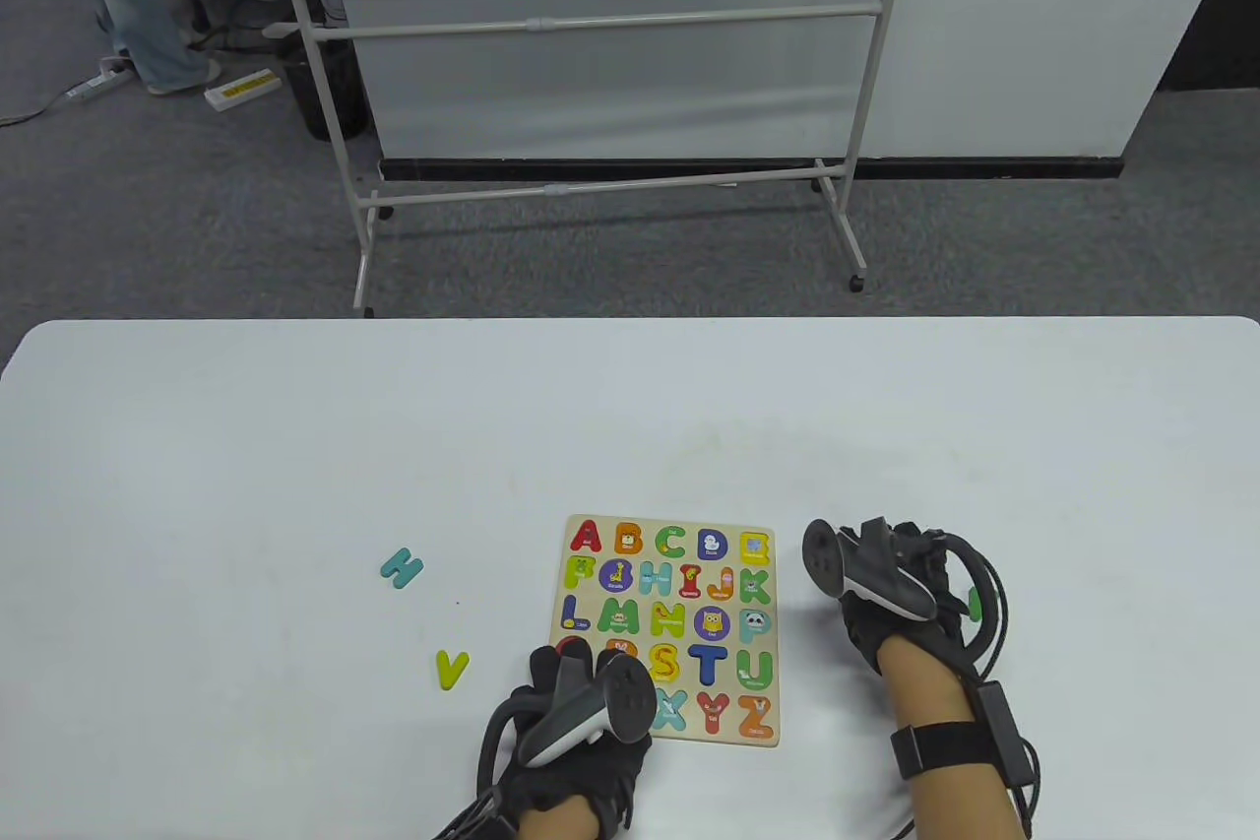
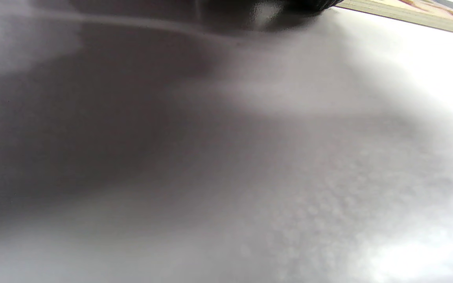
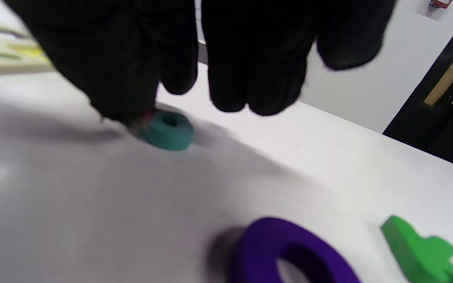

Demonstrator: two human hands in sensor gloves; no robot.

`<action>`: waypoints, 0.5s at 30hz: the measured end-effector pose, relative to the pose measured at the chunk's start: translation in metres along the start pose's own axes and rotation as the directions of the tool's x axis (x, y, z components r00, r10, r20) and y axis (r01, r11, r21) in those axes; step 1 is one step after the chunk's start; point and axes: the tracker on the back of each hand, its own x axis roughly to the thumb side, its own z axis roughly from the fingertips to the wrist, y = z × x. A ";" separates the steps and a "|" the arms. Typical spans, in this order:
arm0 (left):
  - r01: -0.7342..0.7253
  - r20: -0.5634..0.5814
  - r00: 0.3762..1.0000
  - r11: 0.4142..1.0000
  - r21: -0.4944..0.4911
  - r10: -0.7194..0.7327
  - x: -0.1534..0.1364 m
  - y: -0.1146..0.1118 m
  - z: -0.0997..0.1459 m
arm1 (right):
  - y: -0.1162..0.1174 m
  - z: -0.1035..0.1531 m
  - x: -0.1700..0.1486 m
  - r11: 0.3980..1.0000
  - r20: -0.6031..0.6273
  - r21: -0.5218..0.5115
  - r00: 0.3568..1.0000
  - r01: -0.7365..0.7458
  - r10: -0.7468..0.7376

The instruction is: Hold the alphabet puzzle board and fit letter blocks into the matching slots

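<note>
The alphabet puzzle board (image 1: pixel 669 628) lies flat on the white table, with most slots filled by coloured letters. My left hand (image 1: pixel 576 682) rests on the board's lower-left corner, its fingers over the letters there. The left wrist view shows only blurred table and the board's edge (image 2: pixel 419 15). My right hand (image 1: pixel 871 574) hovers just right of the board. In the right wrist view its fingers (image 3: pixel 226 94) hang down apart, and one touches a small teal ring-shaped block (image 3: pixel 168 129) lying on the table.
A teal H (image 1: pixel 401 567) and a yellow-green V (image 1: pixel 451 669) lie loose left of the board. A purple ring-shaped block (image 3: pixel 289 251) and a green block (image 3: pixel 423 251) lie by my right hand; the green block also shows in the table view (image 1: pixel 975 604).
</note>
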 end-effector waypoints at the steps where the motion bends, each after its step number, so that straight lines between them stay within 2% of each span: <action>1: -0.001 0.000 1.000 1.000 0.000 0.001 0.000 0.000 0.000 | 0.000 -0.001 0.001 1.000 -0.003 0.006 1.000 -0.004 0.004; 5: -0.003 0.002 1.000 1.000 -0.001 0.003 0.000 0.000 0.000 | 0.006 -0.004 0.004 1.000 -0.003 0.020 1.000 0.014 -0.014; 9: 0.001 0.001 1.000 1.000 -0.005 -0.001 0.000 0.000 0.000 | 0.009 -0.003 0.010 0.999 -0.003 -0.045 1.000 -0.010 0.010; 15: 0.002 0.000 1.000 1.000 -0.005 -0.002 0.000 0.000 0.000 | 0.009 -0.003 0.004 0.998 0.000 -0.047 0.999 0.042 -0.042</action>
